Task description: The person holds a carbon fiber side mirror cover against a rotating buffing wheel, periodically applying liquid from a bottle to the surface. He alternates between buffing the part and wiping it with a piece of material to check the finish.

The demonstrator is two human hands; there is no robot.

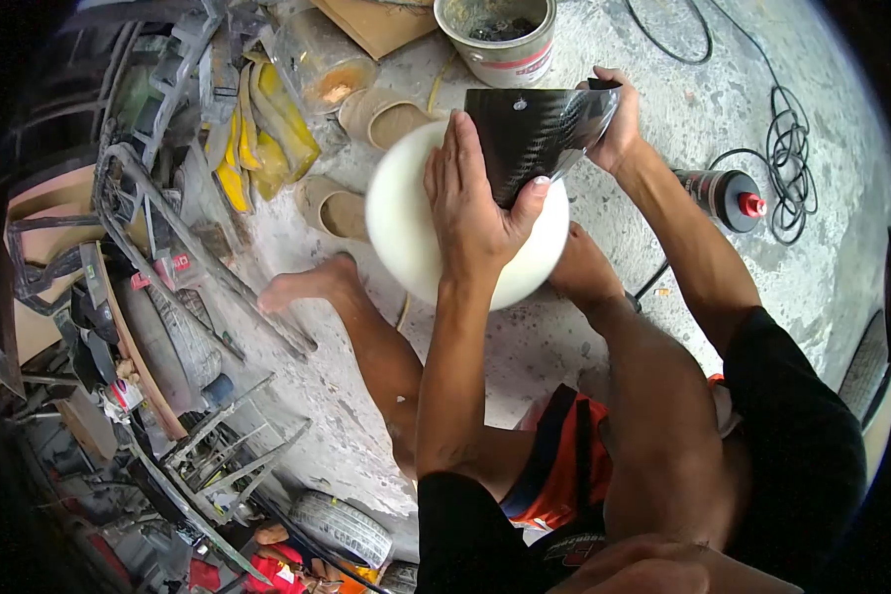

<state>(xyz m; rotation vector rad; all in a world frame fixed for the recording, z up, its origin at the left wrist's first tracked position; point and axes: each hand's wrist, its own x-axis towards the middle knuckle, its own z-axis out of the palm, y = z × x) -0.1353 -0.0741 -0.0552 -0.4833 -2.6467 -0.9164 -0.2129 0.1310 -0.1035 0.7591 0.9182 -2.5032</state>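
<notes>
A glossy black part with a carbon-weave look (530, 134) is held up between both hands, over a round white disc (401, 213). My left hand (470, 198) grips its left and lower side, with the fingers along the edge and the thumb at the bottom. On the right, my right hand (619, 124) holds the part's far end, its fingers partly hidden behind it. Whether the part touches the disc cannot be made out.
A bucket (505, 59) stands beyond the disc. Beige clogs (332, 208) and yellow pieces (267, 139) lie left. A black bottle with a red cap (733, 198) and a coiled cable (790, 168) lie right. Metal frames and scrap (198, 327) crowd the far left.
</notes>
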